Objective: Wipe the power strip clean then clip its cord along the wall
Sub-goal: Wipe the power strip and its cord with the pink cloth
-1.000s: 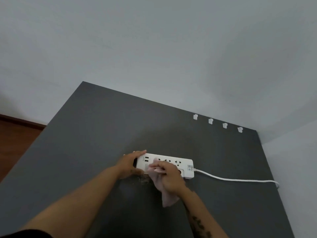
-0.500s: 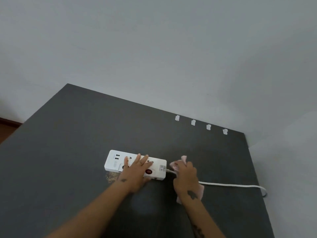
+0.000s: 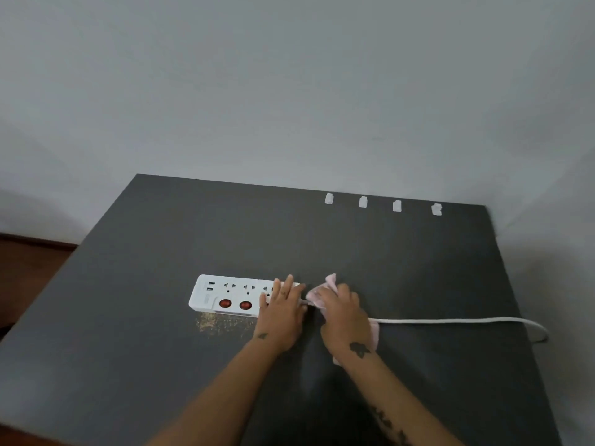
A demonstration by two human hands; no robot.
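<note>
Since half a second ago I see the left hand [image 3: 280, 312] has slid to the cord end of the long white plastic power strip [image 3: 231, 295], uncovering two round red switches, while the right hand [image 3: 344, 313] stays just past that end. The strip lies flat on the dark grey tabletop [image 3: 161, 252], left of centre and well short of the wall. The left hand presses down on it with fingers straight and slightly spread. The right hand's fingers are curled around a crumpled pale pink cloth [image 3: 325, 292], bunched where the white round cord [image 3: 450, 320] leaves the strip; I cannot tell whether the cloth wraps the cord. The cord runs right to the table's edge. A patch of tan crumbs [image 3: 219, 323] sits just before the strip. Four small white plastic clips [image 3: 363, 202] line the far edge by the grey wall [image 3: 289, 91].
</note>
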